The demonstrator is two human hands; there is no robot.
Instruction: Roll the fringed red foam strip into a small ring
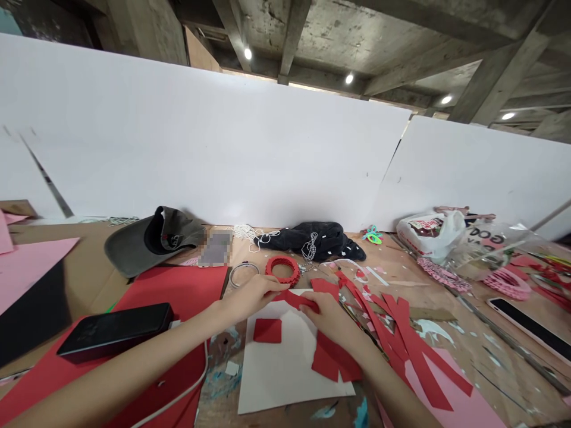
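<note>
Above a white sheet (276, 380), my left hand (263, 290) and my right hand (328, 312) pinch a small piece of red paper (292, 299) from either side. Both sets of fingers are closed on it, and part of it is hidden behind them. Lower on the sheet lies a small red paper rectangle (267, 330). Just beyond my left fingertips is a red ring with a ridged edge (282, 270). Red paper pieces (328, 359) lie partly under my right wrist, on the sheet's right edge.
Left are a power bank (116, 330) on red paper (178, 285) and a grey cap (156, 238). Black cloth (312, 238) lies against the white board (200, 142). Red strips (414, 345), a plastic bag (430, 232) and a phone (530, 324) are on the right.
</note>
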